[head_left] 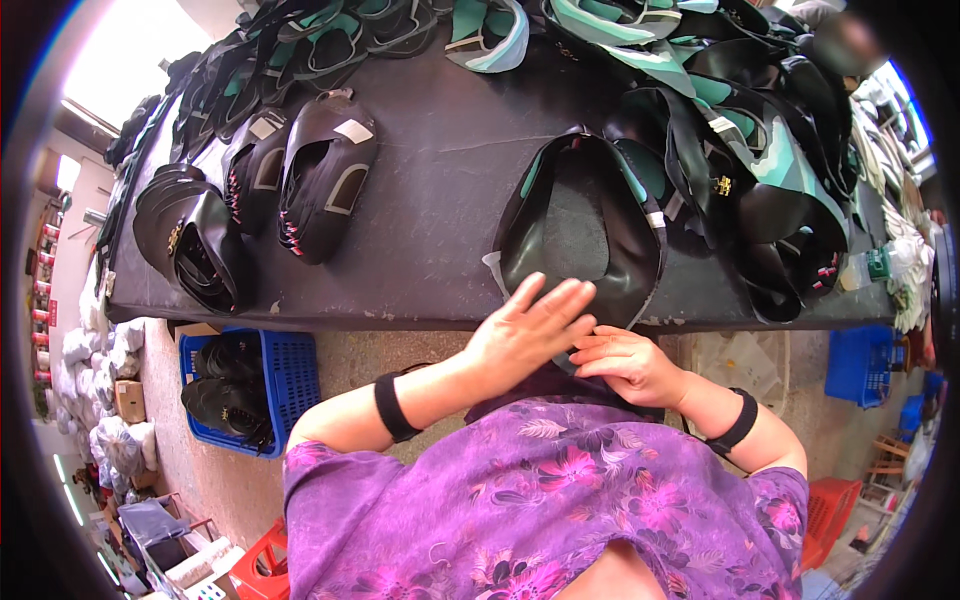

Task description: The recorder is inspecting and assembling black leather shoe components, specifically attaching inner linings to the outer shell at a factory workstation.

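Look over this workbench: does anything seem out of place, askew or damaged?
Nothing stands out. The left hand lies flat on a black shoe upper at the table edge; the right hand pinches its lower rim. The piles look loose but undamaged.

**Purple florals and black wristbands**

The person is wearing a short-sleeved purple top (560,500) printed with pink and magenta flowers and paler leaf shapes, sitting just behind the hands. A plain black band (396,407) is circling the forearm just behind the left hand (528,335), and a matching, narrower black band (737,423) is circling the wrist behind the right hand (630,365). Both hands are going bare, ungloved and without rings showing.
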Available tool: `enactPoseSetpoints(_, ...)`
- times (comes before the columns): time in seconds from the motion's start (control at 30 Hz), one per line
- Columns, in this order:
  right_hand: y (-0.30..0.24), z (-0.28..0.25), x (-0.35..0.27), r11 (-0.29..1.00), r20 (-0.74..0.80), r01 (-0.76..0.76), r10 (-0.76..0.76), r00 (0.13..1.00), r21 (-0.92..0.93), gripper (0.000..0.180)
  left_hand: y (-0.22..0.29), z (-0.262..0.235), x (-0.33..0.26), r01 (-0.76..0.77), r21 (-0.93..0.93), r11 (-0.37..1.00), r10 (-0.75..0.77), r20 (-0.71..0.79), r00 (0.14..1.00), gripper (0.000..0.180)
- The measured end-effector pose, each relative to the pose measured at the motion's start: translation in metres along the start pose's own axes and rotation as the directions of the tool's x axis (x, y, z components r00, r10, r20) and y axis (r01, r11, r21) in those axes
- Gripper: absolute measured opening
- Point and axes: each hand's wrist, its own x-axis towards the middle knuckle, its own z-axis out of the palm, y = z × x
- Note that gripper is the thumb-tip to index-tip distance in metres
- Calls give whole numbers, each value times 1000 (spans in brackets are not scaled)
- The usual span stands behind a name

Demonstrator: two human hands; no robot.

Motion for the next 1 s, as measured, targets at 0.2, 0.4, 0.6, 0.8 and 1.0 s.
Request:
enactPoseSetpoints(0.2,2,-37,12,896,-187,-134,58,981,-423,23,15,15,26,-44,-49,998,40,-90,995,48)
enactPoseSetpoints(0.4,38,-43,13,704,-4,-193,261,965,-683,56,0,5,30,-146,-488,860,119,-85,989,54)
enactPoseSetpoints(0.6,63,-53,16,601,-38,-260,356,934,-756,63,-1,3,30,-156,-476,865,144,-61,988,52)
enactPoseSetpoints(0.8,68,-47,21,607,-23,-232,332,943,-760,59,2,11,27,-163,-459,874,119,-123,985,50)
enactPoseSetpoints(1.0,33,-29,9,802,87,-188,285,955,-567,57,2,14,21,-146,-478,866,76,-163,984,51)
